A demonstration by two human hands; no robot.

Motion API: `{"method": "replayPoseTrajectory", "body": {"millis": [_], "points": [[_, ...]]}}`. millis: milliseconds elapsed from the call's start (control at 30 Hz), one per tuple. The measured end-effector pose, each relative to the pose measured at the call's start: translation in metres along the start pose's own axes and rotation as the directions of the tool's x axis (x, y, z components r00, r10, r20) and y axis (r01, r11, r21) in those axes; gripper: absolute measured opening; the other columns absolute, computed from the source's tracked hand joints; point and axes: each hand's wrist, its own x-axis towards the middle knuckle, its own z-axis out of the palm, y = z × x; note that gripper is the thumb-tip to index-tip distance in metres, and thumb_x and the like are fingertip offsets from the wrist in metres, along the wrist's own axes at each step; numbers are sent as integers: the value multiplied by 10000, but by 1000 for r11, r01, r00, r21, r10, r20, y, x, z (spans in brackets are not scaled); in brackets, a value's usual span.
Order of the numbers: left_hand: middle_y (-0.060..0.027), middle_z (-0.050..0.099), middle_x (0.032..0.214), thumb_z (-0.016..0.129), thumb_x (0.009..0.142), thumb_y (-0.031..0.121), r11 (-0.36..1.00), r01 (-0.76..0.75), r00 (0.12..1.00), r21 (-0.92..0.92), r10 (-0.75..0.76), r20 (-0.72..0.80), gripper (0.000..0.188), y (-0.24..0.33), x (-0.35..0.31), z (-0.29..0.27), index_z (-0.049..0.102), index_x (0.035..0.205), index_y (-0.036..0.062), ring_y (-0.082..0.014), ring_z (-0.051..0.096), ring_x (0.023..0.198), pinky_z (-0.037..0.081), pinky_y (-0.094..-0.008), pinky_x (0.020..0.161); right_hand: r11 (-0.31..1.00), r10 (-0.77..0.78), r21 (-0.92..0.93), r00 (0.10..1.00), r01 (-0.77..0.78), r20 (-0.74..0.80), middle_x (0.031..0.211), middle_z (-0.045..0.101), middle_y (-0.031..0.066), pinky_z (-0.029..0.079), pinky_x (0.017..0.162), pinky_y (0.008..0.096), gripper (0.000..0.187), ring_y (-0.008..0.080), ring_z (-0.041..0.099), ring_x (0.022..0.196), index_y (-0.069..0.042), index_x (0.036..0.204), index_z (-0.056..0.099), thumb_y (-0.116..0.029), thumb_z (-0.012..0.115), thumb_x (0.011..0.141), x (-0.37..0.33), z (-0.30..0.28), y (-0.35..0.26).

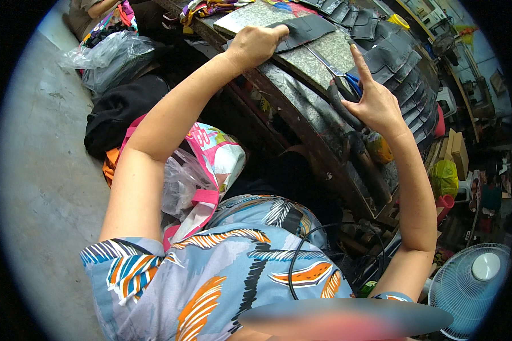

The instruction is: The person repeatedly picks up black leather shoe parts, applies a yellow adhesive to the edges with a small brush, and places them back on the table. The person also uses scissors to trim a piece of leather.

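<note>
My left hand [254, 46] is closed on the edge of a dark, flat, leather-like piece [306, 33], which lies over a pale speckled slab [324, 52]. Close to my right hand [378, 106] is a pair of scissors [326, 62] with blue handles, its blades lying across the slab. The right index finger is stretched out and the thumb stands apart from it; the other fingers are partly hidden. Beside the thumb is a curved black handle [342, 106], whose other end I cannot make out.
Rows of overlapping dark pieces [407, 85] cover the bench's right side. Bags with clear plastic [179, 182] stand below the bench, left of my lap. A white fan [466, 287] is at lower right, and a black cable [293, 264] loops near my body. Another person's arm [101, 8] shows at far left.
</note>
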Motion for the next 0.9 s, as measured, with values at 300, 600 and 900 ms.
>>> {"method": "replayPoseTrajectory", "body": {"millis": [300,600,900], "points": [[0,630,955,607,745,90,914,-236,971,330,239,34,108,19,-20,13,632,843,129,-196,640,807,546,-295,642,1000,7,11,1000,-7,-29,974,682,203,543,845,408,1070,334,680,895,-337,1517,35,-374,753,725,-5,9,5],[-78,624,842,605,845,211,999,10,989,31,-5,-146,94,8,-3,5,623,883,126,-290,655,739,531,-368,613,1000,21,19,1000,-21,-13,981,679,198,553,803,409,1090,326,689,849,-322,1520,35,-371,764,711,-5,9,2],[-63,669,912,628,852,267,995,41,977,93,-20,-213,196,6,22,-9,667,975,119,-261,649,877,518,-369,735,984,-174,-62,973,167,-150,1092,656,180,543,778,415,1106,351,671,852,-314,1521,53,-328,771,681,9,14,-14]]}}
